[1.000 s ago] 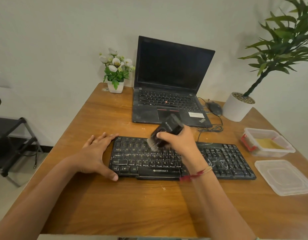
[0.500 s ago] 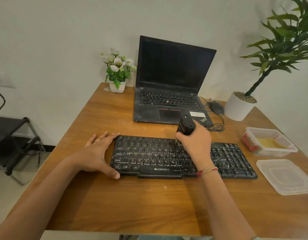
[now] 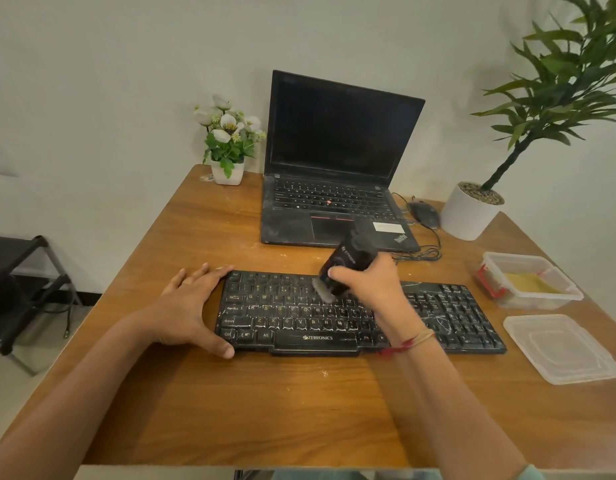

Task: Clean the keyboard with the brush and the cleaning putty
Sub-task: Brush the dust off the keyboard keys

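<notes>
On the wooden table [image 3: 230, 403], in front of the open laptop [image 3: 334, 168], the dusty black keyboard [image 3: 448, 313] lies braced at its left end by the flat, spread left hand [image 3: 187, 308], while the right hand [image 3: 372, 284] grips the black brush [image 3: 348, 263], bristles tilted onto the upper key rows.

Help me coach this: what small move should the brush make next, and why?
Probably sweep the brush rightward along the keyboard: the right hand holds its bristles on the middle rows, white marks streak the right-hand keys, the left hand braces the left end.
</notes>
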`<control>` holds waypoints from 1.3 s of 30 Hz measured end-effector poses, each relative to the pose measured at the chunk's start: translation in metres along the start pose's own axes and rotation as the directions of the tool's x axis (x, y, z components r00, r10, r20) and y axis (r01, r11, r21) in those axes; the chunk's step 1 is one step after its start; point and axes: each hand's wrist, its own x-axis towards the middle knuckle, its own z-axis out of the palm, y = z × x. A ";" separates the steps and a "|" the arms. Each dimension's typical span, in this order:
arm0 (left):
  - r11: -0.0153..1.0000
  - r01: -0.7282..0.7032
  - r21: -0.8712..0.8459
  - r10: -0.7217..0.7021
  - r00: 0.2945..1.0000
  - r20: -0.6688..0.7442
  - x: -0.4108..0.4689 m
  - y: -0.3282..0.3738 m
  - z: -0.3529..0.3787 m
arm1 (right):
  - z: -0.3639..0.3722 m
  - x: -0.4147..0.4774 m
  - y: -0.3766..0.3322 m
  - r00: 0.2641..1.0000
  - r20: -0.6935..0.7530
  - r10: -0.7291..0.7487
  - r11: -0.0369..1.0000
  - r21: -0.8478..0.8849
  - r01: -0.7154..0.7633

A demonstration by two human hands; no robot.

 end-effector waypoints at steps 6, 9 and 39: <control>1.000 -0.008 0.013 0.008 1.000 -0.009 0.003 -0.004 0.002 | -0.031 0.010 0.011 0.956 -0.279 -0.092 0.957 -0.290 0.007; 1.000 -0.017 0.011 0.017 1.000 -0.009 0.004 -0.006 0.003 | -0.017 0.007 0.014 0.987 -0.144 -0.072 0.956 -0.293 0.027; 1.000 -0.008 0.004 0.008 1.000 0.002 0.000 0.002 0.000 | -0.009 0.014 0.002 0.997 0.061 0.050 0.997 -0.058 -0.046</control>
